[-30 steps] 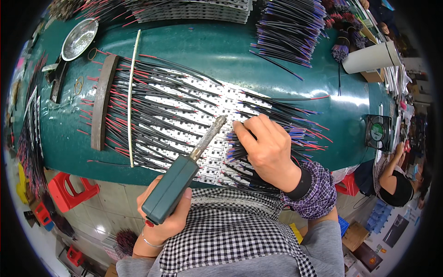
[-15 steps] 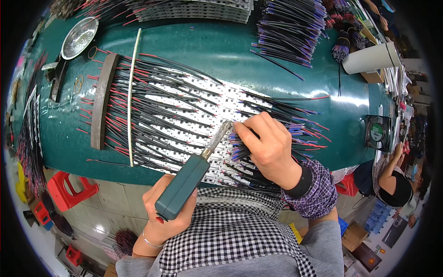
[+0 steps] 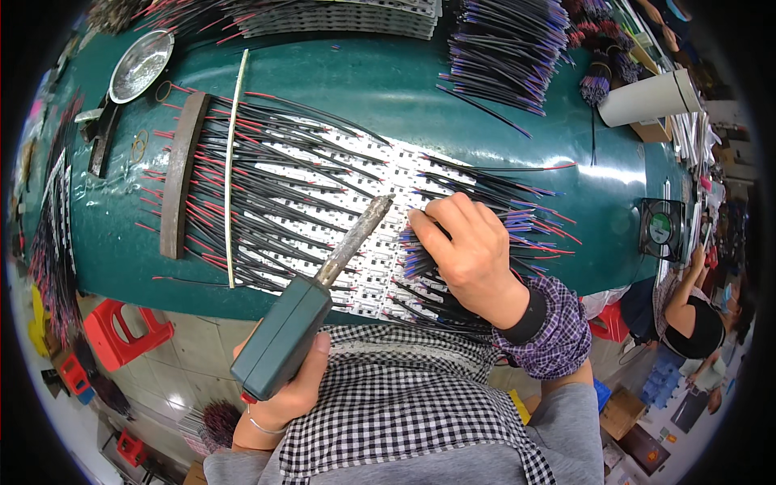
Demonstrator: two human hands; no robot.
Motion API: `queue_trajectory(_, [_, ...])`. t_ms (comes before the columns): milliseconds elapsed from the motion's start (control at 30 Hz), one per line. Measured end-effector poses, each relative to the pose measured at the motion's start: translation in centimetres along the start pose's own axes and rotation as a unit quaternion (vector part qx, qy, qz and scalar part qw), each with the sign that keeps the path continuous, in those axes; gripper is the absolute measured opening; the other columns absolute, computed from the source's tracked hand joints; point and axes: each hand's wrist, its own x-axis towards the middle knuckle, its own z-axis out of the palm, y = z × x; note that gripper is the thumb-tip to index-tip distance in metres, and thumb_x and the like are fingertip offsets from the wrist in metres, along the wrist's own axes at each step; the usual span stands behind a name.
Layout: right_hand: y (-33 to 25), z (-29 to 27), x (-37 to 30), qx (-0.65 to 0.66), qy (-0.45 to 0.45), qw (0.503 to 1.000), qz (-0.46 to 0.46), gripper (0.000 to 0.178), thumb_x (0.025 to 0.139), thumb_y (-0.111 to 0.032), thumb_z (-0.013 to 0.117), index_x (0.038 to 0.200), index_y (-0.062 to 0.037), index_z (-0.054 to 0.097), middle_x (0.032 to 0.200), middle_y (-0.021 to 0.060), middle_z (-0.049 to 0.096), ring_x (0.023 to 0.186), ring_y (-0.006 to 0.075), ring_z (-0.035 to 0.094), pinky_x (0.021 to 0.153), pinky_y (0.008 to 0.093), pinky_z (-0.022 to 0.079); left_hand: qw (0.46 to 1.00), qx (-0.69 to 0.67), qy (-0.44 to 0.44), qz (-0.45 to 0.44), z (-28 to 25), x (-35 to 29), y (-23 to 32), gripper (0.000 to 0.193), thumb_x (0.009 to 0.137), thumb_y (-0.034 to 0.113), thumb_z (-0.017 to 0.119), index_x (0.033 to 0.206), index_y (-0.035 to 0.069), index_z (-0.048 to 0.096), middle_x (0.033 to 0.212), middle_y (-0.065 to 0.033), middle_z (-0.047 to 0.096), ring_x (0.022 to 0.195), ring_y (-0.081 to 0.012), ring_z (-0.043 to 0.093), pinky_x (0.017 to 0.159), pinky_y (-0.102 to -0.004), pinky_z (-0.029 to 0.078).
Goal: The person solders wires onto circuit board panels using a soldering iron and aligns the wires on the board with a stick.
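Note:
My left hand (image 3: pixel 303 381) is closed round the dark green handle of a soldering iron (image 3: pixel 281 338). Its long metal tip points up and away over white circuit boards (image 3: pixel 377 279), near their middle strip. Fingers bent, my right hand (image 3: pixel 470 259) grips black wires (image 3: pixel 417 265) with blue ends over the boards' right side; thumb and forefinger pinch close to the board. The palm hides part of this bunch. Black wires with red ends (image 3: pixel 299 212) fan out from the boards' left side.
A dark bar (image 3: pixel 183 174) and a thin pale strip (image 3: pixel 235 162) lie across the left wires. Around them are a metal dish (image 3: pixel 141 66), a heap of black wires (image 3: pixel 509 56), a white roll (image 3: pixel 649 100) and a small fan (image 3: pixel 660 229). Another person (image 3: pixel 689 319) sits at right.
The soldering iron has swung down and left, its tip drawing away from my right fingertips. My right hand has hardly moved.

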Motion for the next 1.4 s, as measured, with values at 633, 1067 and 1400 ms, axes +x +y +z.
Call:
queue_trajectory(633, [-1.0,-0.3,-1.3,0.015,0.011,1.000,0.012,0.037,0.075,-0.007,0.064,0.110,0.0053,0.068,0.091,0.0081,0.060,0.078,0.0218,0.058,0.062,0.0337,0.042,0.999,-0.008,0.012,-0.028,0.4,-0.5,-0.3,0.020,0.077,0.000,0.078,0.096,-0.006,0.074,0.091,-0.0169,0.073,0.072,-0.0225,0.072,0.064,-0.0332,0.057])
queue_trajectory(1067, [-1.6,-0.2,-0.7,-0.016,-0.002,1.000,-0.008,0.031,0.074,-0.010,0.063,0.100,0.0048,0.069,0.085,0.0054,0.056,0.079,0.0188,0.058,0.062,0.0292,0.045,0.998,-0.002,-0.048,-0.029,0.3,0.0,0.4,0.021,0.075,-0.004,0.076,0.095,-0.007,0.073,0.092,-0.0175,0.071,0.072,-0.0244,0.071,0.063,-0.0304,0.055])
queue_trajectory(1400, [-1.5,-0.2,-0.6,-0.013,0.003,1.000,-0.016,0.029,0.075,-0.009,0.064,0.099,0.0052,0.069,0.086,0.0058,0.057,0.079,0.0189,0.058,0.061,0.0292,0.045,0.995,0.050,-0.076,0.033,0.3,0.7,0.4,0.017,0.072,-0.006,0.076,0.088,-0.005,0.072,0.083,-0.0140,0.068,0.066,-0.0235,0.067,0.058,-0.0296,0.053])
